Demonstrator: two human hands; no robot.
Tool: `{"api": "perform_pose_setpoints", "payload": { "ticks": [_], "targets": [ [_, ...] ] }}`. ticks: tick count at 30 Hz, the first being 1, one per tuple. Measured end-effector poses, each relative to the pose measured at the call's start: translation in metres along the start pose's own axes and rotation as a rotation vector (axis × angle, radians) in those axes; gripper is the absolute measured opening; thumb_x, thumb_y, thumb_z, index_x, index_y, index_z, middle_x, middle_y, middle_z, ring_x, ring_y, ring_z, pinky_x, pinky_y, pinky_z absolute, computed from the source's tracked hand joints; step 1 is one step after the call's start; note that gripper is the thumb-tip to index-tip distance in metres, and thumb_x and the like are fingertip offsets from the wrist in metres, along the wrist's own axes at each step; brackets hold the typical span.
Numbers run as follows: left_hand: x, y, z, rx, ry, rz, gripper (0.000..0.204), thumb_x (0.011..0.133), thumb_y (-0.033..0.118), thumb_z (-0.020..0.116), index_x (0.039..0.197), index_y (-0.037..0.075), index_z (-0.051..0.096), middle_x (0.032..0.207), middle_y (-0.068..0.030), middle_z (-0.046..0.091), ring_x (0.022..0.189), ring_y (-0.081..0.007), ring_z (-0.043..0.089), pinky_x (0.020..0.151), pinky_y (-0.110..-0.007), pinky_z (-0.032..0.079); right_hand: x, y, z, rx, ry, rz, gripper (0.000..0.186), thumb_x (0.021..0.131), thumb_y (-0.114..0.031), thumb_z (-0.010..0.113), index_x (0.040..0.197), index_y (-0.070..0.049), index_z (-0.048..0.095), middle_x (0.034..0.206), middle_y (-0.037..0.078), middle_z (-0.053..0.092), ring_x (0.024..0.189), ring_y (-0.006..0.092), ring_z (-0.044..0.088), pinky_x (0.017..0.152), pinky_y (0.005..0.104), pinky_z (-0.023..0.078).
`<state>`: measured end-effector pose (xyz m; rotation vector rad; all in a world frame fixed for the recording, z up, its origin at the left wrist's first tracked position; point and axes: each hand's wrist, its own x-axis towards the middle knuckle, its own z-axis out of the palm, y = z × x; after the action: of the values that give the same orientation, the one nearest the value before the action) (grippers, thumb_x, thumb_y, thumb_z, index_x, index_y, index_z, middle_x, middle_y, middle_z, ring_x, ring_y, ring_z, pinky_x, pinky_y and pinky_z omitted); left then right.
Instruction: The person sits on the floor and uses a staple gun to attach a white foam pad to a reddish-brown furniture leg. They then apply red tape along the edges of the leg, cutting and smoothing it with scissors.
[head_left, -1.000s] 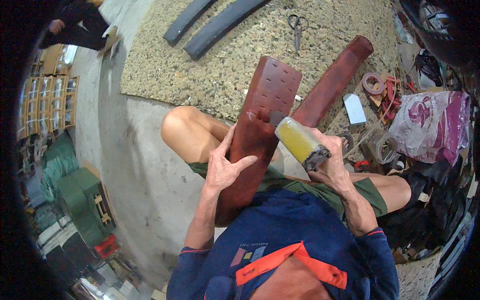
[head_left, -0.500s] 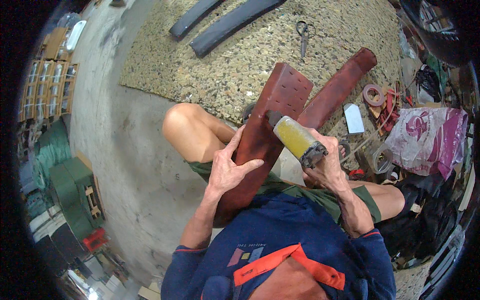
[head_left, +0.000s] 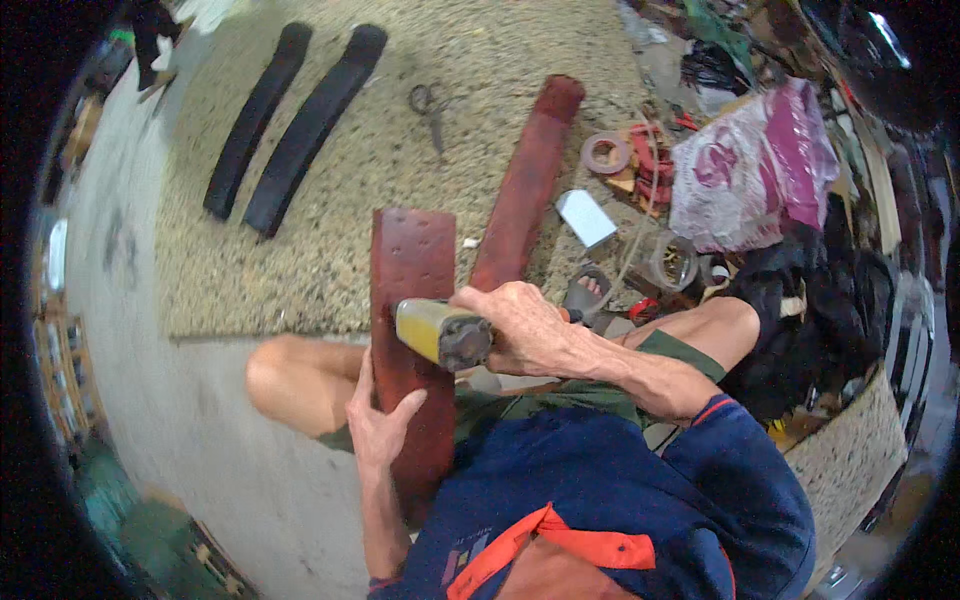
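Note:
A long reddish-brown leather-covered piece (head_left: 414,245) stands across my lap, with rows of small dents near its far end. My left hand (head_left: 378,425) is closed on its left edge, thumb over the top face and fingers along the side. In my right hand (head_left: 535,330) is a yellow and black air staple gun (head_left: 425,328), its nose against or just over the leather; the exact contact is hidden. Just beyond my right hand, a second reddish-brown covered piece (head_left: 525,185) lies on the foam sheet.
Two black padded strips (head_left: 318,130) and scissors (head_left: 432,115) lie on the speckled foam sheet (head_left: 230,280). To the right are a tape roll (head_left: 606,153), a white block (head_left: 586,218), a clear jar (head_left: 672,262), a thin hose (head_left: 640,235) and a white-purple plastic bag (head_left: 740,170).
My view has turned to the right, so the surroundings sit further left. The staple gun has swung to point more leftward across the leather piece. Both hands keep their holds.

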<state>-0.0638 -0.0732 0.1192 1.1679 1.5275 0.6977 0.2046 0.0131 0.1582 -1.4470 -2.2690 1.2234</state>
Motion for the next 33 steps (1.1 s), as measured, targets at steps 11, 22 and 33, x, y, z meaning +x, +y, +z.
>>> {"api": "perform_pose_setpoints", "payload": {
  "ticks": [11,22,33],
  "targets": [
    [0.004,-0.013,0.007,-0.066,-0.001,0.057,0.084,0.084,0.009,0.086,0.156,-0.005,0.045,0.134,-0.0183,0.07,0.121,-0.0245,0.068,0.106,-0.039,0.053,0.024,0.194,-0.208,-0.97,0.128,-0.116,0.055,0.081,-0.024,0.08,0.127,-0.003,0.059,0.105,0.023,0.073,0.102,0.0426,0.071,0.086,0.0518,0.056],
    [0.009,-0.034,0.01,0.188,0.119,0.106,0.083,0.084,0.019,0.089,0.152,-0.007,0.049,0.126,-0.0253,0.074,0.113,-0.0294,0.074,0.1,-0.04,0.056,-0.022,0.47,-0.163,-1.047,0.17,0.449,0.022,0.1,-0.009,0.051,0.117,-0.002,0.063,0.104,0.026,0.073,0.104,0.0421,0.072,0.086,0.0556,0.057],
    [0.006,0.029,0.025,0.172,-0.297,-0.009,0.078,0.084,0.006,0.083,0.155,-0.004,0.05,0.132,-0.0214,0.073,0.117,-0.023,0.07,0.104,-0.038,0.055,-0.029,0.281,-0.056,0.609,0.304,0.13,0.085,0.088,-0.038,0.087,0.154,0.0,0.05,0.138,0.018,0.069,0.122,0.0249,0.067,0.105,0.0391,0.053]
  ]
}}
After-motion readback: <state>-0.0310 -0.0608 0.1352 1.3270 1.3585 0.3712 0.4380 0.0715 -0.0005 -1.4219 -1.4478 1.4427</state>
